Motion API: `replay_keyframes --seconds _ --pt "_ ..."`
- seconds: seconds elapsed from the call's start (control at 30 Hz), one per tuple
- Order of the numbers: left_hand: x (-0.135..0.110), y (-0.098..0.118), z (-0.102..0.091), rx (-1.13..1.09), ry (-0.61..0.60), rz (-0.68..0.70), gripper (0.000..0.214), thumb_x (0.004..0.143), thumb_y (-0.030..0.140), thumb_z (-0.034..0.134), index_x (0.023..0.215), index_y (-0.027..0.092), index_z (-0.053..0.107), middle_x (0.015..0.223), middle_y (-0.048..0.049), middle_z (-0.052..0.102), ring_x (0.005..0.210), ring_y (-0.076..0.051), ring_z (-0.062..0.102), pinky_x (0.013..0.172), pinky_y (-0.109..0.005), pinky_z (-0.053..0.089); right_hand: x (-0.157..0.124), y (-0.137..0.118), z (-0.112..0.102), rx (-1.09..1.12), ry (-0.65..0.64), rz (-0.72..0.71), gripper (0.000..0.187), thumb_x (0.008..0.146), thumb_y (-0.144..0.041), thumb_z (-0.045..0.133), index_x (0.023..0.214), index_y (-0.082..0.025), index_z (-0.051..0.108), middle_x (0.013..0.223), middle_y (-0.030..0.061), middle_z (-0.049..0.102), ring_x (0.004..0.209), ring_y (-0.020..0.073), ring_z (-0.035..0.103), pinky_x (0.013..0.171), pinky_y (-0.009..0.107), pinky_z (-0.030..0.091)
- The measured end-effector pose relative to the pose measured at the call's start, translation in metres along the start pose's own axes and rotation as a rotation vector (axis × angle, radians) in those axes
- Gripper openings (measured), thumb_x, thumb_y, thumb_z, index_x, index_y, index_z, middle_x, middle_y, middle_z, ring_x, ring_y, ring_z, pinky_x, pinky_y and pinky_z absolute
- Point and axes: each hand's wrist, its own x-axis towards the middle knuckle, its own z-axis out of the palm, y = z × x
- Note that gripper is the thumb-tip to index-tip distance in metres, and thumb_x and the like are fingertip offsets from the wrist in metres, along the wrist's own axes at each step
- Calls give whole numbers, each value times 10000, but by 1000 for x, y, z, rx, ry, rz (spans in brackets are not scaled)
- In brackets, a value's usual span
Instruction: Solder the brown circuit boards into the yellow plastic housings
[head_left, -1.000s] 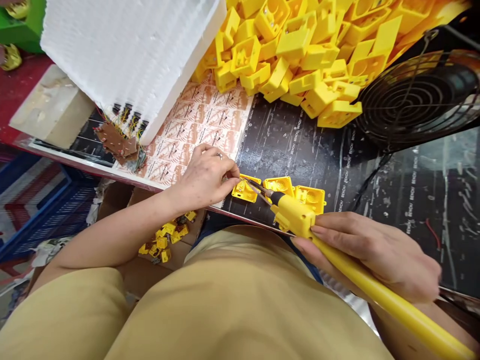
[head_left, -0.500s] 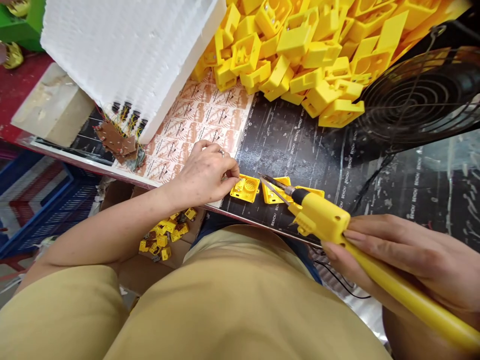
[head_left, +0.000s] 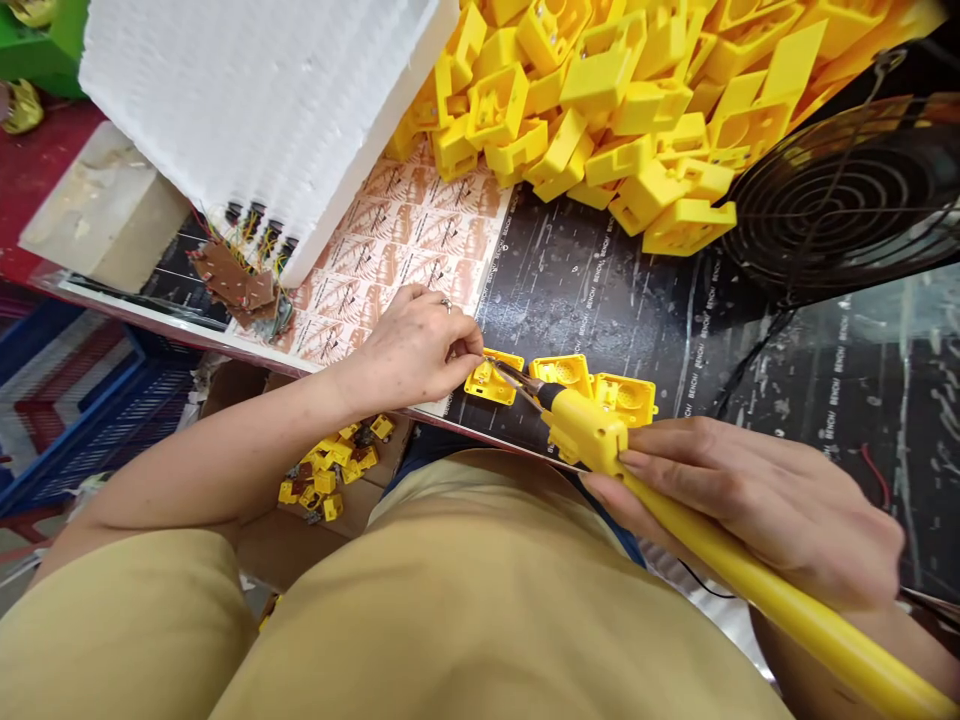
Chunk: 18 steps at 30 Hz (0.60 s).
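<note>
My left hand (head_left: 424, 345) is pinched at the left edge of a small open yellow plastic casing (head_left: 501, 388); what the fingertips hold is hidden. In my right hand (head_left: 765, 500) is a yellow soldering iron (head_left: 589, 430), gripped by its long body. Its dark tip and a thin metal guide beside it reach into that casing, near my left fingertips. Two more open yellow casings, a nearer one (head_left: 564, 372) and a farther one (head_left: 628, 402), lie to the right on the black bench top, partly behind the iron.
A big heap of yellow casings (head_left: 570, 90) fills the back. A black fan (head_left: 840, 200) stands right. At left are a white foam block (head_left: 247, 100), brown circuit boards (head_left: 232, 280) with wires and a blue crate (head_left: 67, 410). Below the bench edge, a cardboard box (head_left: 300, 545) holds small yellow parts.
My right hand has moved the soldering iron left, bringing its tip from beside the casings into the leftmost one. My left hand has stayed nearly still, and the right-hand casings show more.
</note>
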Motion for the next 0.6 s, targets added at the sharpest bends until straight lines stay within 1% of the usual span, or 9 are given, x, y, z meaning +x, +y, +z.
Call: replay_keyframes --seconds 0.1,0.13,0.2,0.27,0.33,0.4,0.5,0.57,0.6 --pt "1 0 0 2 1 9 134 791 233 589 763 194 714 702 -8 703 791 -194 596 944 -416 386 2 2 -4 -23 -15 -34 264 759 -63 781 936 -123 596 803 40 658 725 123 639 661 257 583" --pt "2 0 0 6 1 11 130 784 228 593 761 196 716 701 -9 702 792 -195 597 938 -413 390 2 2 -7 -31 -25 -39 252 762 -73 782 925 -123 597 809 46 662 727 126 644 664 258 584" --pt "2 0 0 17 1 14 131 782 223 593 762 197 720 712 -11 706 799 -198 600 923 -407 399 0 4 -13 -53 -33 -59 234 782 -114 778 929 -155 601 820 33 672 711 119 648 642 230 577" --pt "2 -1 1 26 6 21 134 785 224 592 759 200 720 720 -12 707 804 -202 602 907 -401 406 -3 3 -18 -76 -21 5 182 832 -164 739 939 -211 599 802 -2 668 680 107 643 601 207 558" --pt "2 -1 0 29 7 26 134 787 228 592 753 202 719 716 -11 704 801 -203 604 892 -395 411 -5 -1 -19 -83 5 155 64 909 -220 652 900 -235 591 751 -13 646 654 111 634 590 225 547" --pt "2 -1 -1 36 0 23 126 784 226 598 750 202 717 712 -11 703 800 -204 609 875 -386 417 -6 -5 -17 -64 20 247 101 950 -258 591 853 -232 586 723 -8 629 638 114 629 597 240 544" --pt "2 1 -3 55 -19 11 119 788 224 603 759 199 716 727 -13 712 788 -198 618 868 -379 424 -6 -9 -14 -27 69 275 83 921 -253 634 853 -243 588 733 -14 631 627 109 630 583 227 534" --pt "1 1 -3 45 -22 5 123 803 234 604 774 191 715 742 -19 719 781 -197 625 871 -379 427 -9 -7 -13 21 118 270 91 884 -228 678 901 -253 592 747 -13 640 650 130 645 585 240 544" --pt "0 0 -2 27 -16 2 125 811 242 606 790 188 716 749 -21 720 787 -198 629 873 -376 429 -12 -5 -12 36 128 261 131 866 -215 697 944 -256 601 758 -7 649 666 146 654 590 253 555"
